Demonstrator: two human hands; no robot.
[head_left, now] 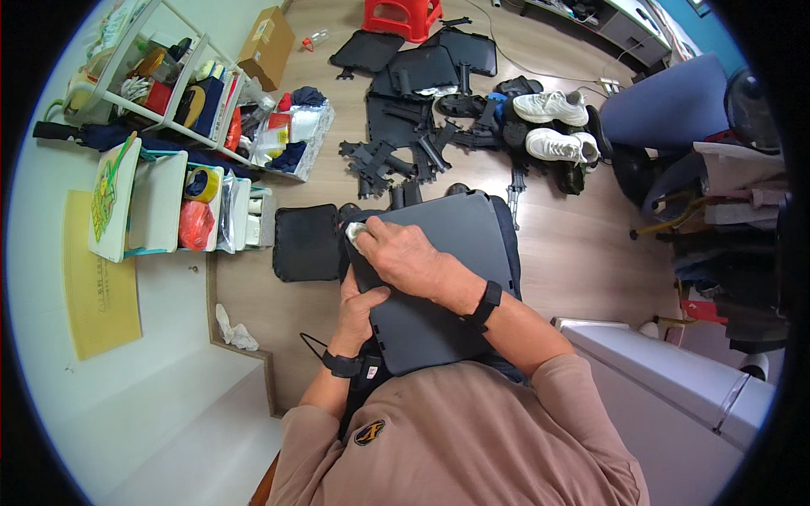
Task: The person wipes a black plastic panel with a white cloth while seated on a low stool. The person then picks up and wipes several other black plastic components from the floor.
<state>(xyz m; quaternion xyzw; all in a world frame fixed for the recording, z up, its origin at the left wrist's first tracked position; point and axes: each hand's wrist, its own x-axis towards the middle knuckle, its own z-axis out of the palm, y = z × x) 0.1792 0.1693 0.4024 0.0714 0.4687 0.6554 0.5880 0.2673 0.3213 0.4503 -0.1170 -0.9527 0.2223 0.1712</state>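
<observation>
A flat dark grey plastic panel [439,316] with rounded corners and small notches along its edge lies across my lap. My right hand [403,255] is closed on a crumpled white cloth or tissue [357,234], pressed to the panel's far left corner. At the panel's left edge my left hand [361,302] grips it, thumb on top and the other fingers hidden beneath. Another black panel [305,243] lies on the floor just left of my knees.
Black plastic panels [405,118] and bracket-like parts [375,164] lie piled on the floor ahead, near a red stool [402,18]. White sneakers [553,108] sit to their right. Shelving [160,93] stands at left, a white chest-like cabinet [666,371] at right.
</observation>
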